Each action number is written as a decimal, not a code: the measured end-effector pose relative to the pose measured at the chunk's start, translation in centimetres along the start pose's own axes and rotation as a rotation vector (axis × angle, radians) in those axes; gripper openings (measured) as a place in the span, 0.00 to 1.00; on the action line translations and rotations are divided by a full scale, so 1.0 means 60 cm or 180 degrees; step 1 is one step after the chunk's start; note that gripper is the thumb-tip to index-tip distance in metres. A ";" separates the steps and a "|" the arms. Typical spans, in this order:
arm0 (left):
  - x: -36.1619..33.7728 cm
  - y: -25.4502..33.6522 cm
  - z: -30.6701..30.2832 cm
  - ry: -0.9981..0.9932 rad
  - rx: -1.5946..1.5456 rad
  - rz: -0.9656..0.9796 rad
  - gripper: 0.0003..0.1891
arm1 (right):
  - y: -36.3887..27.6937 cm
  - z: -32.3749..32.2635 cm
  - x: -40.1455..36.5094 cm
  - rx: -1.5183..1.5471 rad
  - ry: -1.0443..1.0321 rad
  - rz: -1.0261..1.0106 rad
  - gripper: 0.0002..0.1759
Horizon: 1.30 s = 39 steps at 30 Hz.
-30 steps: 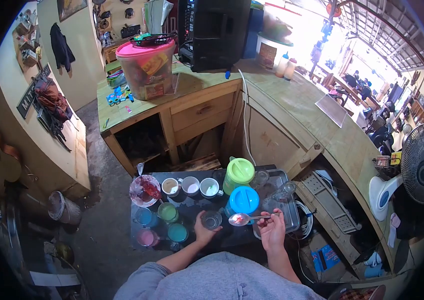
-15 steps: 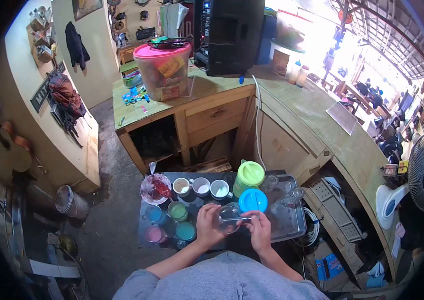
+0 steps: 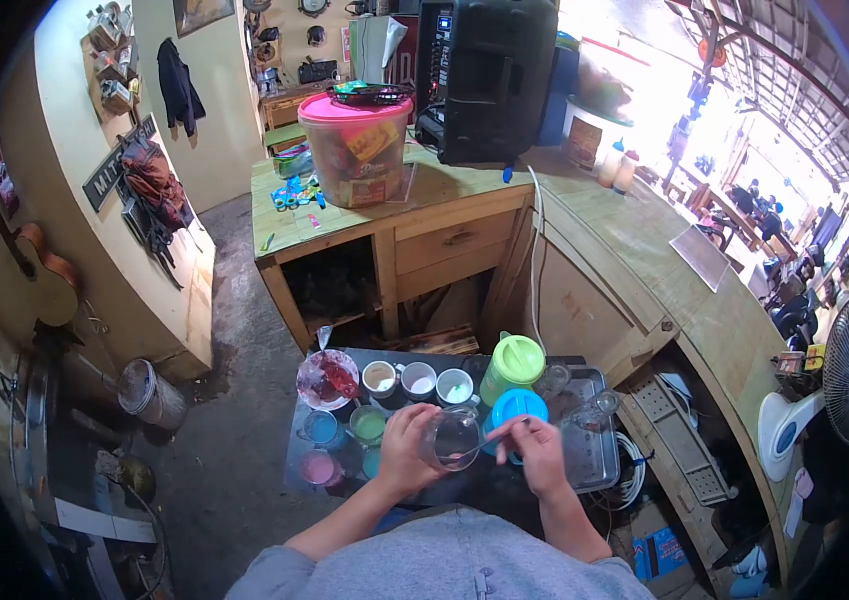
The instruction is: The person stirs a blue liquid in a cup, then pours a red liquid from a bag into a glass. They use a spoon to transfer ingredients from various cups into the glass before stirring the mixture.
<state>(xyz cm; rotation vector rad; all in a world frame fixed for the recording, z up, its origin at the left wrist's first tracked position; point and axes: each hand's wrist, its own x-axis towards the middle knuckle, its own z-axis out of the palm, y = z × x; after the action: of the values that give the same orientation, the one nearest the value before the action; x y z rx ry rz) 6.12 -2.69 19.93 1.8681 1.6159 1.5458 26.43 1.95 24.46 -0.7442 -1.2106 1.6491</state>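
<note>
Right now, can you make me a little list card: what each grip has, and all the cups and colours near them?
Left grip: around a clear glass
Right grip: on a spoon, which slants to the clear glass
Coloured glasses: blue, green, pink, teal (partly hidden)
Cups: three pale cups in a row
Jugs: green-lidded jug, blue-lidded jug
Bowl: something red inside
Spoon tip: too blurry to see clearly

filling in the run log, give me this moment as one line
left hand: holding clear glass | right hand: holding spoon, far end at glass | nearby: blue-lidded jug, green-lidded jug, three mugs
</note>
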 end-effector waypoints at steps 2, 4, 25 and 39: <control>0.008 0.003 -0.004 -0.0045 0.0164 0.0359 0.38 | -0.009 0.023 -0.005 -0.0673 -0.0594 0.0482 0.11; 0.011 0.004 -0.008 -0.0109 0.0181 0.0371 0.38 | -0.023 0.022 -0.009 -0.0784 -0.0701 0.0270 0.09; 0.023 0.042 -0.019 -0.0763 -0.1336 -0.0303 0.47 | -0.141 0.055 0.001 -0.4142 -0.0944 -0.2736 0.12; 0.052 0.052 -0.061 -0.2497 -0.3530 -0.0498 0.52 | -0.225 0.057 -0.020 -0.3604 -0.1569 -0.2668 0.19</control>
<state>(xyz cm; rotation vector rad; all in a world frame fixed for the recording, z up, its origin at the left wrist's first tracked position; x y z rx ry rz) 4.51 -2.89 25.46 1.3319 0.3678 1.0257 28.35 0.68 38.23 -0.3217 -2.4240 0.3405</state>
